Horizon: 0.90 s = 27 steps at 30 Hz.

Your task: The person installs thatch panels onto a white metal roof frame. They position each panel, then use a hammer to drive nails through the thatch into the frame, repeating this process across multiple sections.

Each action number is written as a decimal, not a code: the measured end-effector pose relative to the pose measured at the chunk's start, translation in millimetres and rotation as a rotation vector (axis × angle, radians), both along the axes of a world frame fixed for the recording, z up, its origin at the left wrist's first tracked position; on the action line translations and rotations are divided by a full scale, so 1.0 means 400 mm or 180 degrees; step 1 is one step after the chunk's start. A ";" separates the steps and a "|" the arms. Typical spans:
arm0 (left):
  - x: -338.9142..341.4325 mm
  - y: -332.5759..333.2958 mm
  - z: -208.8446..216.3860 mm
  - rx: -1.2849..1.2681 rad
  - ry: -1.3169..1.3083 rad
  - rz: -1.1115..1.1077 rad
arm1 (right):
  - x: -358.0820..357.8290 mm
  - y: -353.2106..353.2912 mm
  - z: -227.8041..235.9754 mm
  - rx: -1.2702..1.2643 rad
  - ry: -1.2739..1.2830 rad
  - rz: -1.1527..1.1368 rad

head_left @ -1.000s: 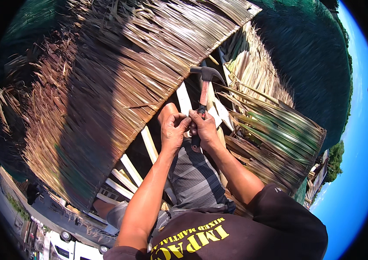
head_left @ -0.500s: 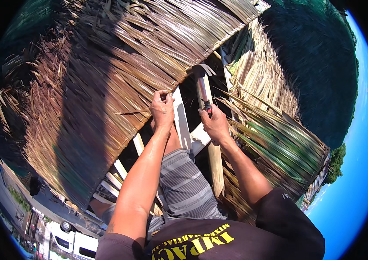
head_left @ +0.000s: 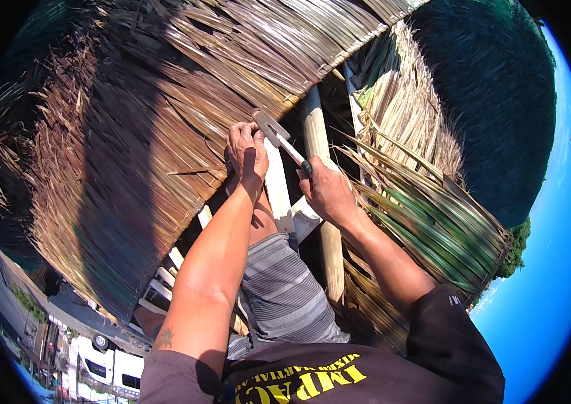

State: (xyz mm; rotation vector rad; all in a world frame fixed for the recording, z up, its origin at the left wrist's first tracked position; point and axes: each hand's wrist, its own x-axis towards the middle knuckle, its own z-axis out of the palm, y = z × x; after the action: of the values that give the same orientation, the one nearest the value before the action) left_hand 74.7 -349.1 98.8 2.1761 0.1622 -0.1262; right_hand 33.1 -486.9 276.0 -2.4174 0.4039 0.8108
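My right hand (head_left: 331,195) grips a claw hammer (head_left: 273,129) by its dark handle end. The hammer's metal head lies right beside the fingertips of my left hand (head_left: 246,149), at the lower edge of a dried palm-leaf thatch panel (head_left: 225,87). The fingers of that left hand are bent and closed against the panel's edge, above a pale wooden strip (head_left: 276,182). Whatever sits between them is hidden by the fingers and the hammer head.
A round pole (head_left: 319,135) and a white board (head_left: 307,215) cross the dark gap in the roof frame. Greenish palm leaves (head_left: 440,229) lie to the right, with paler thatch (head_left: 410,101) beyond. Far below at the lower left stands a white vehicle (head_left: 103,367).
The hammer has swung left and down from above the pole to my left fingertips. My left hand has shifted slightly, its fingers now more bunched at the thatch edge.
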 end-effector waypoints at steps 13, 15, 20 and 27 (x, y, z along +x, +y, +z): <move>-0.069 -0.030 0.089 -0.3927 0.2566 0.4486 | -0.033 0.016 0.024 0.0102 0.0218 -0.0620; -0.042 -0.009 0.055 -0.4211 0.2855 0.4587 | -0.048 0.021 0.033 0.0114 0.0375 -0.0775; 0.006 -0.008 0.007 -0.4753 0.3032 0.5320 | -0.040 0.022 0.069 0.0212 0.0215 -0.0910; 0.023 -0.018 0.050 -0.3845 0.3273 0.4777 | -0.046 0.049 0.138 0.0610 -0.1761 -0.0754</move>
State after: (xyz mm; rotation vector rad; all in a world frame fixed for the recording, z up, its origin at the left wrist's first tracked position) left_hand 84.0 -356.4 118.8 0.2725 1.6735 -0.3292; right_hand 14.8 -467.5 331.0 -2.2370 0.3605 0.0602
